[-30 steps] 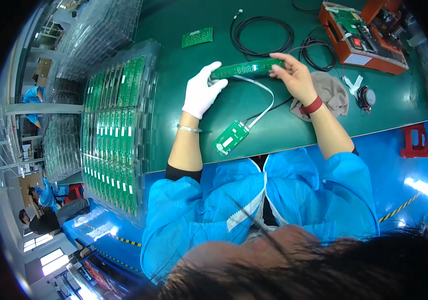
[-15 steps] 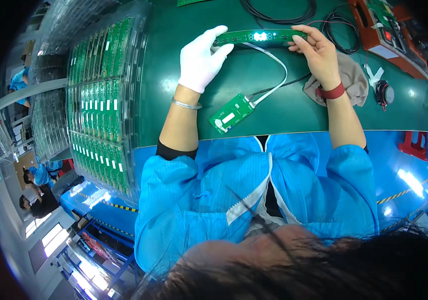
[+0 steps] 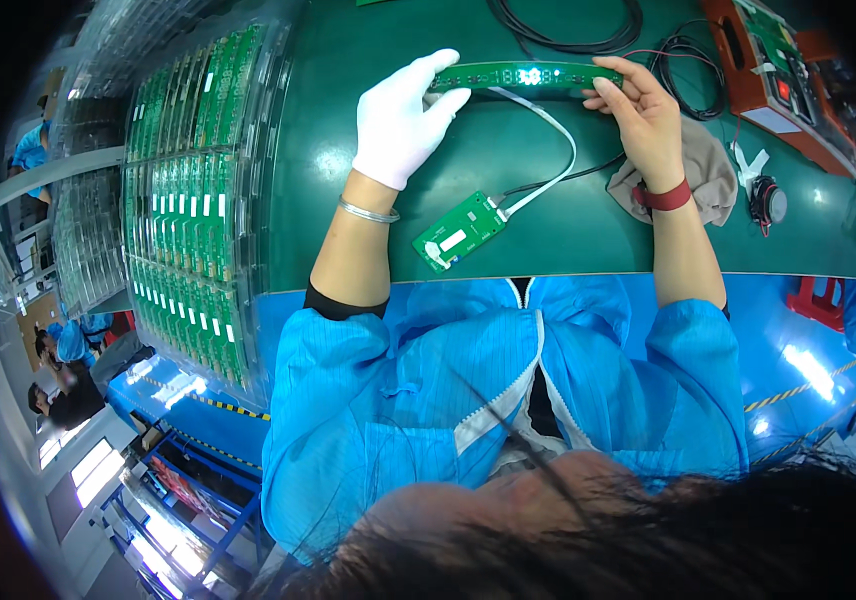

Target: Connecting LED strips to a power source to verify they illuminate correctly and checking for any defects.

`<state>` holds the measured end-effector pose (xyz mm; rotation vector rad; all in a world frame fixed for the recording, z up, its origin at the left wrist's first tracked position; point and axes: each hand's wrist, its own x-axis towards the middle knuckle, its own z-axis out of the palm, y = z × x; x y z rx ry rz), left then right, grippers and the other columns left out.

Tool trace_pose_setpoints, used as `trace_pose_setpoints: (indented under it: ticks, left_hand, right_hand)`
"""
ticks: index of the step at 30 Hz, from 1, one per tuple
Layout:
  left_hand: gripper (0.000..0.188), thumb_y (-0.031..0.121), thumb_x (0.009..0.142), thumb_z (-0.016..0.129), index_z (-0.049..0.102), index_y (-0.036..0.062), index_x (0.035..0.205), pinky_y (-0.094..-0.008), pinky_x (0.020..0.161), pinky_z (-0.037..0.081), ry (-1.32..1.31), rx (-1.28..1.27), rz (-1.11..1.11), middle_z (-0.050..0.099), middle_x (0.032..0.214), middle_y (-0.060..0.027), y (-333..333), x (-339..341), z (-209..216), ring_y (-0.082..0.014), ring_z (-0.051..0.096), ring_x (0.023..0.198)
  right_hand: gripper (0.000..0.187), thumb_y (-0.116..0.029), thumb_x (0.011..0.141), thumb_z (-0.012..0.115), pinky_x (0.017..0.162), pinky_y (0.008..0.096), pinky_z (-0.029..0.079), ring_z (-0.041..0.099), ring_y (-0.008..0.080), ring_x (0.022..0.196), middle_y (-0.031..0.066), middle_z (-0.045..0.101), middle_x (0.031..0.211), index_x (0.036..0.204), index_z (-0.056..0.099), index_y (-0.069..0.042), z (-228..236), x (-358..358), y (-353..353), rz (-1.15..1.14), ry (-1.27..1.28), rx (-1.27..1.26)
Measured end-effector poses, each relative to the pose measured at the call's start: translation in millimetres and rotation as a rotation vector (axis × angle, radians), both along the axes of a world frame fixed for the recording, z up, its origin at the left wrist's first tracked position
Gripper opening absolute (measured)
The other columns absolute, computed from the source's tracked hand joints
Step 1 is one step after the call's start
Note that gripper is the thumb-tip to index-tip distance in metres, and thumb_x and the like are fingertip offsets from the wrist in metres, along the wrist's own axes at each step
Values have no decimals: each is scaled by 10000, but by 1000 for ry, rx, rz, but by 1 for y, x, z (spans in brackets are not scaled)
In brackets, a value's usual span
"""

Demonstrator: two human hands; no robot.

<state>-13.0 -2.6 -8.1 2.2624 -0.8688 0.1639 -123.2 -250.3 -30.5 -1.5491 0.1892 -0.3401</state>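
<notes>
A long, narrow green circuit board (image 3: 493, 76) with lit white digit segments near its middle is held up over the table. My left hand (image 3: 403, 120), in a white glove, pinches its left end between thumb and fingers. Bare, my right hand (image 3: 643, 120) grips the right end the same way. From the strip's underside a white cable (image 3: 563, 133) curves down to a smaller green circuit board (image 3: 460, 232), which lies on the table near its front edge. A black cable also joins that smaller board.
Clear trays of green boards (image 3: 183, 215) stand at the left. A beige cloth (image 3: 703, 165) lies by my right wrist, with a small round black speaker (image 3: 768, 200) beyond it. An orange device (image 3: 783, 100) and coiled black cables (image 3: 588, 40) are at the back. The green table's front edge (image 3: 548, 276) runs before me.
Fewer segments on the strip look lit, and the bright patch has changed shape. Both hands keep their hold. The whole view has shifted slightly.
</notes>
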Motion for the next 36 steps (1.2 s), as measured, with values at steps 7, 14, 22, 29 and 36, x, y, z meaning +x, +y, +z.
trace_pose_setpoints:
  ticks: [7,14,22,29,36]
  left_hand:
    - [385,156,760,719,682,102,1139,-224,601,475,1,10,9,720,917,-6,-2,1,0,-111,616,606]
    - [367,174,769,716,688,120,1130,-229,597,476,-43,29,15,722,898,-2,0,2,1,-108,625,613]
    - [357,195,780,708,689,127,1130,-231,593,478,-50,33,26,718,853,-6,0,4,-3,-112,638,628]
    - [371,201,780,705,689,128,1143,-227,594,480,-39,34,9,717,840,-11,2,7,-8,-115,644,638]
    - [415,137,764,748,681,84,1170,-216,560,439,-1,-58,-10,636,724,-12,4,7,-9,-93,537,567]
  right_hand:
    - [284,-32,951,579,766,210,523,666,150,834,117,686,958,1232,586,0,0,0,-1,-7,-7,-27]
    - [284,-41,954,579,763,208,523,670,152,828,118,689,957,1235,587,-6,-1,2,-1,8,-26,-19]
    - [287,-49,953,582,763,205,521,677,157,832,117,693,952,1238,589,-10,-2,3,-2,10,-33,-25]
    - [288,-59,966,550,774,209,518,687,167,855,125,697,968,1249,583,-13,-1,2,0,2,-33,-67]
    - [308,-70,992,467,799,217,512,691,175,879,136,699,998,1280,561,-14,10,-1,-3,80,10,22]
